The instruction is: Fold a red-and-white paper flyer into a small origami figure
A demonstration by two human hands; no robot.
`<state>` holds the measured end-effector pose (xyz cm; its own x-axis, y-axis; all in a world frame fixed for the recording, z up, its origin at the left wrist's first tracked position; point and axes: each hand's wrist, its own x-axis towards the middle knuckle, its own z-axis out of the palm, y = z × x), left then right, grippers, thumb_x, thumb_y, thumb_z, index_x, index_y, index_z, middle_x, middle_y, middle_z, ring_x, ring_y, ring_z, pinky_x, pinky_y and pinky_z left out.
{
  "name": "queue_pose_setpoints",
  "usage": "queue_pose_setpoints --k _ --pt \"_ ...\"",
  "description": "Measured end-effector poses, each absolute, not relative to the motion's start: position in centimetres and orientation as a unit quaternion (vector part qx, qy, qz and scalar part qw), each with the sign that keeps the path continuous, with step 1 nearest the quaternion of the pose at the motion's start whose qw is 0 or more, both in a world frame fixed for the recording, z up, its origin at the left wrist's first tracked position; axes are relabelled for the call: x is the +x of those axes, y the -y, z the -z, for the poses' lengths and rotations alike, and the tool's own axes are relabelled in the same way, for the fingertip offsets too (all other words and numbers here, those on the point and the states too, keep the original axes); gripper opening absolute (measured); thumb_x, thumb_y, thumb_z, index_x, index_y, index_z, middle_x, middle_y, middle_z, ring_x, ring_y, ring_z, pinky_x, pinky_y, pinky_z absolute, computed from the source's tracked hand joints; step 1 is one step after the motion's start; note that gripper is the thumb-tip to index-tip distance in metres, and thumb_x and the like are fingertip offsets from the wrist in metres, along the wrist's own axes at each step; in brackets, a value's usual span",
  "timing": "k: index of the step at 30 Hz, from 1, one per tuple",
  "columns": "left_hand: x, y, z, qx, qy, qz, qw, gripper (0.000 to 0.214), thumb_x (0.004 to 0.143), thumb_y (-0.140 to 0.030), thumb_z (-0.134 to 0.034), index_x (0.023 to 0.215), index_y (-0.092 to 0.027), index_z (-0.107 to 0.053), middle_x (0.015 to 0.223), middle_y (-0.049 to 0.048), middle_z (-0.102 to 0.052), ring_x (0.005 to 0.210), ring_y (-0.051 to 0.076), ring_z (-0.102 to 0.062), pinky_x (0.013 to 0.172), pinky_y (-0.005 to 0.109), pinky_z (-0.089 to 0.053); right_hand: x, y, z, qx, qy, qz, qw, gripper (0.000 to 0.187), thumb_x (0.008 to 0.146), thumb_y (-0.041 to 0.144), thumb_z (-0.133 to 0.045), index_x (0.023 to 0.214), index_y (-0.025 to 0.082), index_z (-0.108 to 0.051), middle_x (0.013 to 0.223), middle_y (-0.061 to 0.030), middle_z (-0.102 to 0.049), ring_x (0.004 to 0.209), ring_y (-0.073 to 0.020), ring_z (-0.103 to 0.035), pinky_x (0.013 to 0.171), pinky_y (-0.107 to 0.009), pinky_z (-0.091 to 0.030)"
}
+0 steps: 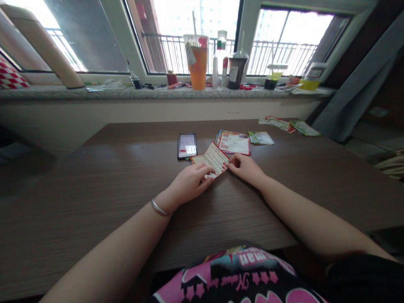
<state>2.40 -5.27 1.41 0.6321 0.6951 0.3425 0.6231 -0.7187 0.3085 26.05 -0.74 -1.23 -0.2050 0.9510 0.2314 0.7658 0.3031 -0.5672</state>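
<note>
A printed leaflet (216, 158) with a red border and lines of text is between my two hands, its right part raised at an angle from the table. My left hand (191, 182), with a silver bangle at the wrist, has its fingers over the leaflet's lower left part and the thumb at the near edge. At the right corner, my right hand (245, 168) pinches the leaflet between thumb and fingers. Just beyond lies a pile of red-bordered printed sheets (235, 143). A phone (187, 145) with a lit, blurred screen rests behind my left hand.
On the brown table (94, 189), a stack of green and white cards (261, 138) lies right of the pile. More leaflets (280, 123) spread at the far right. Along the windowsill (126, 93) stand an orange drink cup (198, 63), a dark drink cup (237, 70) and bottles.
</note>
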Motion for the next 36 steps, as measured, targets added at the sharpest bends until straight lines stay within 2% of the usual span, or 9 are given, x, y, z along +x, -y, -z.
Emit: queue_pose_setpoints --k 7,13,17,23,27,32,36 --pt "2.4 5.2 -1.1 0.894 -0.410 -0.175 0.041 0.023 0.092 -0.031 -0.049 0.110 -0.020 -0.058 0.105 0.0065 -0.061 0.082 0.018 -0.061 0.072 0.031 -0.049 25.7 1.2 0.9 -0.526 0.786 -0.175 0.275 0.017 0.078 0.035 -0.061 0.081 0.018 -0.062 0.067 0.0006 -0.060 0.060 -0.0122 -0.050 0.057 -0.024 -0.037" --pt "2.2 5.0 -0.7 0.900 -0.401 -0.170 0.037 0.028 0.094 -0.035 -0.047 0.113 -0.020 -0.061 0.113 0.0091 -0.060 0.102 0.023 -0.059 0.088 0.037 -0.050 25.4 1.6 0.7 -0.476 0.813 -0.171 0.288 0.010 0.078 0.027 -0.059 0.077 0.018 -0.062 0.072 -0.0005 -0.061 0.064 -0.0124 -0.052 0.061 -0.024 -0.037" --pt "2.2 5.0 -0.7 0.910 -0.378 -0.165 0.040 0.032 0.095 -0.036 -0.045 0.117 -0.021 -0.062 0.116 0.0088 -0.061 0.106 0.024 -0.058 0.093 0.040 -0.048 25.2 1.8 0.7 -0.468 0.810 -0.187 0.301 0.008 0.078 0.026 -0.059 0.082 0.018 -0.060 0.071 0.0010 -0.059 0.062 -0.0114 -0.050 0.060 -0.024 -0.038" --pt "2.3 5.2 -0.8 0.918 -0.363 -0.154 0.030 0.026 0.092 -0.035 -0.051 0.110 -0.023 -0.066 0.122 0.0058 -0.061 0.110 0.025 -0.056 0.097 0.043 -0.045 25.1 2.0 0.8 -0.481 0.776 -0.255 0.318 0.028 0.077 0.031 -0.061 0.101 0.018 -0.052 0.064 0.0052 -0.056 0.056 -0.0113 -0.050 0.055 -0.024 -0.038" --pt "2.3 5.2 -0.6 0.924 -0.354 -0.141 0.032 0.029 0.090 -0.037 -0.054 0.112 -0.021 -0.064 0.136 0.0088 -0.053 0.124 0.027 -0.049 0.106 0.044 -0.038 25.0 1.8 1.1 -0.472 0.775 -0.280 0.313 0.034 0.077 0.029 -0.060 0.107 0.016 -0.053 0.063 0.0053 -0.056 0.054 -0.0110 -0.050 0.053 -0.024 -0.037" --pt "2.3 5.3 -0.6 0.927 -0.356 -0.107 0.059 0.037 0.088 -0.039 -0.056 0.118 -0.017 -0.060 0.145 0.0122 -0.044 0.130 0.027 -0.044 0.110 0.042 -0.034 25.0 1.9 0.9 -0.478 0.770 -0.292 0.305 0.055 0.076 0.025 -0.060 0.127 0.012 -0.048 0.064 0.0051 -0.058 0.055 -0.0111 -0.051 0.056 -0.024 -0.039" --pt "2.3 5.3 -0.7 0.927 -0.356 -0.100 0.066 0.053 0.088 -0.041 -0.055 0.135 -0.018 -0.047 0.146 0.0110 -0.043 0.132 0.027 -0.042 0.111 0.041 -0.032 24.9 2.2 0.5 -0.488 0.774 -0.280 0.290 0.046 0.076 0.025 -0.060 0.121 0.014 -0.056 0.066 0.0033 -0.061 0.057 -0.0110 -0.052 0.057 -0.023 -0.040"
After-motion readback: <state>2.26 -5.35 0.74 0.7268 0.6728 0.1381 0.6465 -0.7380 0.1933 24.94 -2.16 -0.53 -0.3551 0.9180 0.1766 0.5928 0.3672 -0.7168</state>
